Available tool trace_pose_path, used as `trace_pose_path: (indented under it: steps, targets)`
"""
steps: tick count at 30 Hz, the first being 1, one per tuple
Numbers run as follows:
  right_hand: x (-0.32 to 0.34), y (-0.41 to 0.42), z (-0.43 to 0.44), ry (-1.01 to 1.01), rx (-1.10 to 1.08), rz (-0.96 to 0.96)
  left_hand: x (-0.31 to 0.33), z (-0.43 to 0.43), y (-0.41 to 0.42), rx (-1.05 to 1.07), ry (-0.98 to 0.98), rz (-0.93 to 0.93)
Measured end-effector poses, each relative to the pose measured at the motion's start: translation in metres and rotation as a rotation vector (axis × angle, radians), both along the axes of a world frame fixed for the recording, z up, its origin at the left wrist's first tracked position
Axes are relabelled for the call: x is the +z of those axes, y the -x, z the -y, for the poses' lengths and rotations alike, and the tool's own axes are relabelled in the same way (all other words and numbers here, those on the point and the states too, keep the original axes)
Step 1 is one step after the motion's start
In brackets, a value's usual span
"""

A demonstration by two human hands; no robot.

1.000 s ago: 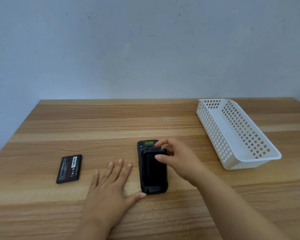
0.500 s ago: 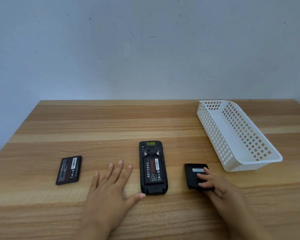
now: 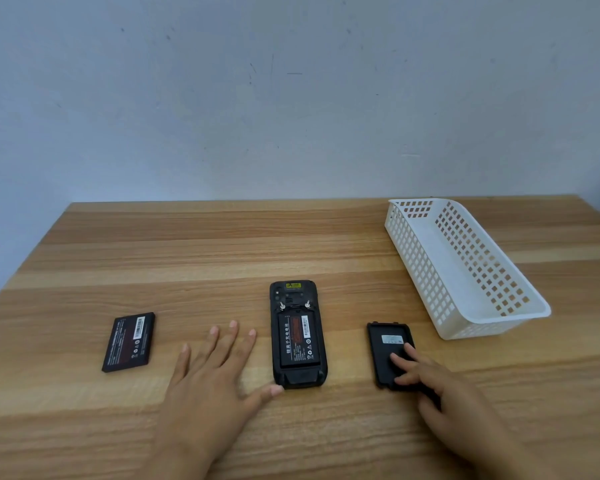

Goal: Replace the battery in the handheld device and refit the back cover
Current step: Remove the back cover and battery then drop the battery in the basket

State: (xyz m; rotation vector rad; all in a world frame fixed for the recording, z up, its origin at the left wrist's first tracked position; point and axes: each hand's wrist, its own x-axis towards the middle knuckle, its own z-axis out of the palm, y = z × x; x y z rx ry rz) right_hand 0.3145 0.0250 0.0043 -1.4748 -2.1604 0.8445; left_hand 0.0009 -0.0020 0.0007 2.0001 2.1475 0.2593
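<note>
The black handheld device lies face down in the middle of the wooden table, its back uncovered, with a battery seated in its bay. My left hand rests flat beside it, fingers spread, thumb tip touching the device's lower left corner. The black back cover lies on the table to the right of the device, inner side up with a small white label. My right hand lies on its lower half, fingertips pressing on it. A second, loose battery lies at the left.
A white perforated plastic basket stands at the right, angled toward the back of the wooden table. A pale wall rises behind the table's far edge.
My right hand lifted the back cover off the device and set it down on the table to the right, baring the battery. My left hand stayed flat beside the device.
</note>
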Motion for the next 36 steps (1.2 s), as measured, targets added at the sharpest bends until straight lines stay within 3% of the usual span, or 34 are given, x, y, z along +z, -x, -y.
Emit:
trace_pose_path:
  steps: [4,6,11,22,29,36]
  targets:
    - [0.016,0.028,-0.007,-0.090,-0.058,-0.017,0.002,0.000,0.000,-0.004,0.020,-0.007]
    - [0.030,0.058,-0.015,-0.110,0.031,0.042,0.002,0.000,0.001,-0.007,0.025,-0.018]
    - [0.046,0.118,-0.043,0.075,0.240,0.293,-0.001,-0.001,0.000,0.002,0.007,-0.008]
    - [0.041,0.123,-0.053,0.050,0.352,0.492,0.000,-0.001,0.000,-0.003,0.014,-0.014]
    - [0.033,0.121,-0.045,-0.077,0.358,0.538,-0.004,-0.002,0.001,0.002,-0.023,0.015]
    - [0.017,0.115,-0.039,-0.445,0.315,0.462,-0.004,-0.002,0.001,0.005,-0.015,0.008]
